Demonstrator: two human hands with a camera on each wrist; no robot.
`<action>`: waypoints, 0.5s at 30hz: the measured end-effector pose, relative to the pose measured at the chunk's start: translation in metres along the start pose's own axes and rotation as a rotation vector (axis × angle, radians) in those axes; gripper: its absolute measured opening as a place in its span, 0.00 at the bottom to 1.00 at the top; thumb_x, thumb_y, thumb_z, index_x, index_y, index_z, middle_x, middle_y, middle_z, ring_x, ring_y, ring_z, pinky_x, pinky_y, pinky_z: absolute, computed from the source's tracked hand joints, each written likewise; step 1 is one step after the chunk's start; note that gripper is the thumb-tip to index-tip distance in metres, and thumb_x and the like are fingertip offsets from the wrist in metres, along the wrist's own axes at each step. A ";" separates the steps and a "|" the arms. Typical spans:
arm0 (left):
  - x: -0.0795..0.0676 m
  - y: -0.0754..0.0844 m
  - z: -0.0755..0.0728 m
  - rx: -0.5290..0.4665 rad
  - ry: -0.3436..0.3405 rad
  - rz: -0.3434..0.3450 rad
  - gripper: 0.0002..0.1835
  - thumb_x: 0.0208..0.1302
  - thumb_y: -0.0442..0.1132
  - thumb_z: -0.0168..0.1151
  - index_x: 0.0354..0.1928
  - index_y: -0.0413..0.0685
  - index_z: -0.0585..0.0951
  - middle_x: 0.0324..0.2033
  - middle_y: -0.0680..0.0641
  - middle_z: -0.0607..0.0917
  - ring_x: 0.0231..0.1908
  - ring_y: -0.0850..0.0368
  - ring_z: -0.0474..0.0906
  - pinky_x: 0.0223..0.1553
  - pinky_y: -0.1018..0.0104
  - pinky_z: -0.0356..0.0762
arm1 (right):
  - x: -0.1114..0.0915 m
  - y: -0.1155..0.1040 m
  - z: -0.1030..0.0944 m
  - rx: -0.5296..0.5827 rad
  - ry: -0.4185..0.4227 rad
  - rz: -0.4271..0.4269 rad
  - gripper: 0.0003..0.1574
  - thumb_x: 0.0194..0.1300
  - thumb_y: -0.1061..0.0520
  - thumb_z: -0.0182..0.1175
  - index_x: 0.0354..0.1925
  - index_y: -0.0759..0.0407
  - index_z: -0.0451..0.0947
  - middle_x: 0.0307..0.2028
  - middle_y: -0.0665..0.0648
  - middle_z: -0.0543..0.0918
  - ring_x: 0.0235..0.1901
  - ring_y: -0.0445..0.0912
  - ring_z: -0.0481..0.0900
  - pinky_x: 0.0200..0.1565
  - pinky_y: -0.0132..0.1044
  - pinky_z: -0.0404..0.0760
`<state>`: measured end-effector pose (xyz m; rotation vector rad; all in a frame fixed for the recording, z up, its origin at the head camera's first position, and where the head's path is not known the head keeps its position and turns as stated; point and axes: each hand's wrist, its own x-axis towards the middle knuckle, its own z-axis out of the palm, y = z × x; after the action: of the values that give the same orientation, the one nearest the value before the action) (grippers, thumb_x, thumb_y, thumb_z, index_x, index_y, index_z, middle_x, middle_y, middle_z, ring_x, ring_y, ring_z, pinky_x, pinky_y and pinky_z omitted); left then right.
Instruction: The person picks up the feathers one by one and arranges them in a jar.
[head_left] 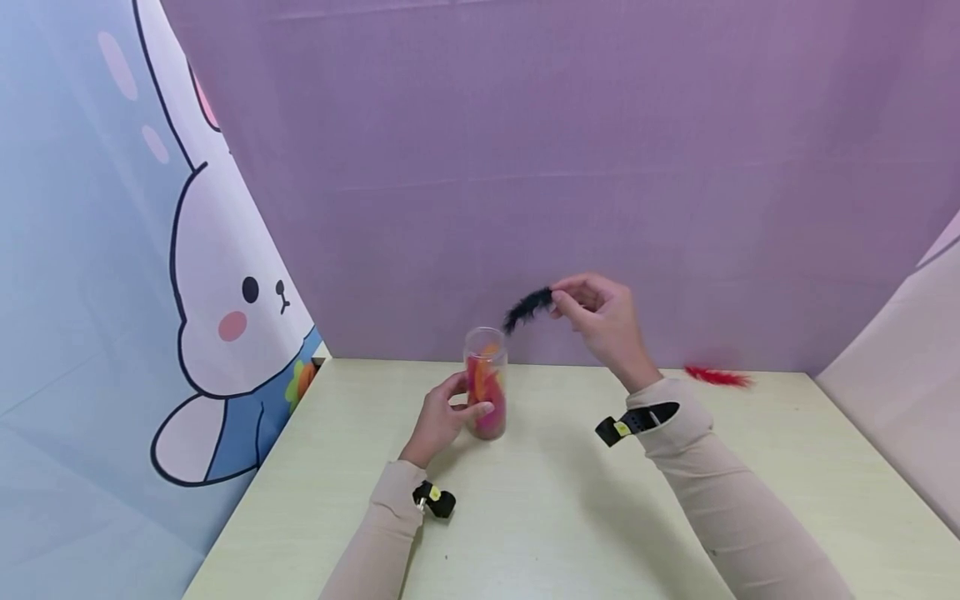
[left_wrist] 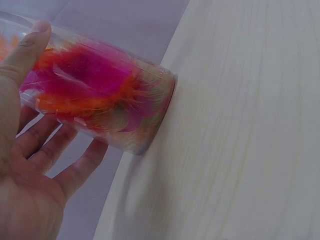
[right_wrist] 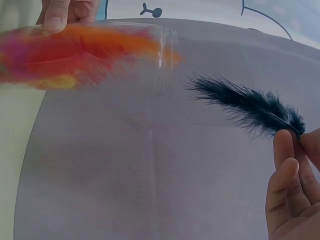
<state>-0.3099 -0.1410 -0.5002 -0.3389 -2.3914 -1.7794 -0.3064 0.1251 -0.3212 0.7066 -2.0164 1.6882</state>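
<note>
A clear jar (head_left: 487,392) filled with pink, red, orange and yellow feathers (left_wrist: 90,75) stands upright on the table. My left hand (head_left: 442,421) grips its side, thumb in front and fingers curved round behind. Above and right of the jar, my right hand (head_left: 596,317) pinches a black feather (head_left: 528,308) by one end between thumb and fingertips. The feather's free tip points down and left, near the jar's open mouth. In the right wrist view an orange feather (right_wrist: 172,56) pokes out at the rim, a short gap from the black feather's tip (right_wrist: 200,85).
A red feather (head_left: 717,377) lies near the table's back edge, right of my right forearm. The pale wooden table (head_left: 540,517) ends at a purple cloth backdrop (head_left: 525,167). On the left hangs a blue curtain (head_left: 67,333) with a cartoon rabbit.
</note>
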 end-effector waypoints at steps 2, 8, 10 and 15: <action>0.000 0.000 0.000 -0.003 -0.003 0.002 0.32 0.57 0.45 0.78 0.65 0.56 0.79 0.57 0.47 0.85 0.60 0.48 0.80 0.57 0.51 0.85 | 0.000 0.001 0.003 -0.009 -0.003 0.008 0.09 0.69 0.59 0.67 0.43 0.65 0.85 0.29 0.44 0.89 0.28 0.41 0.87 0.24 0.27 0.79; 0.000 -0.002 -0.001 0.002 -0.012 0.003 0.33 0.57 0.49 0.78 0.65 0.57 0.79 0.57 0.48 0.85 0.59 0.49 0.80 0.57 0.55 0.86 | 0.000 0.002 0.010 -0.039 -0.039 0.025 0.09 0.69 0.59 0.67 0.44 0.64 0.85 0.32 0.57 0.90 0.29 0.40 0.87 0.25 0.27 0.79; 0.000 -0.002 -0.001 0.009 -0.018 0.012 0.34 0.57 0.49 0.78 0.66 0.56 0.78 0.57 0.46 0.85 0.59 0.49 0.80 0.56 0.55 0.86 | 0.001 0.003 0.012 -0.058 -0.057 0.022 0.09 0.69 0.60 0.67 0.44 0.64 0.85 0.33 0.63 0.89 0.28 0.37 0.85 0.24 0.27 0.78; 0.000 -0.001 -0.001 0.008 -0.018 0.012 0.34 0.57 0.49 0.78 0.65 0.55 0.79 0.57 0.46 0.85 0.60 0.48 0.80 0.57 0.55 0.86 | 0.000 0.005 0.016 -0.134 -0.095 0.013 0.07 0.70 0.60 0.66 0.44 0.63 0.86 0.34 0.65 0.89 0.27 0.36 0.84 0.24 0.27 0.77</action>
<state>-0.3108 -0.1427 -0.5010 -0.3690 -2.4030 -1.7692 -0.3095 0.1095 -0.3274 0.7409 -2.1801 1.5354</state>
